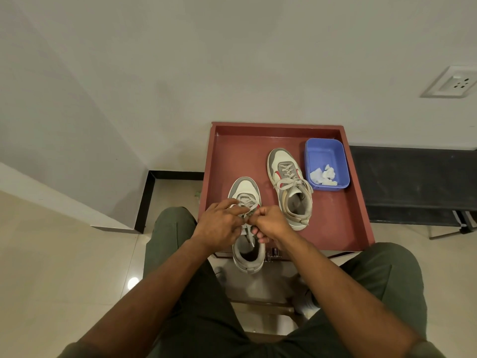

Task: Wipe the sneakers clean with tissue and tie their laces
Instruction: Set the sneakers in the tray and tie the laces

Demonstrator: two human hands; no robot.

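Background only: tray, tub, wall, floor, bench.
Red-brown square tray (356, 202) with raised rim sits against an off-white wall (232, 60). Blue plastic tub (325, 151) in the tray's far right corner, touching the rim. White wall socket (454, 82) upper right. Dark bench (413, 177) runs right of the tray on thin metal legs. Glossy beige tile floor (51, 267), black skirting (147, 200) at the wall corner on the left. Dark green trousers (196, 319) in foreground.

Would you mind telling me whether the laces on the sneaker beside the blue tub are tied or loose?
Tied: the far sneaker shows a bow with loops spread across its tongue, next to the blue tub.
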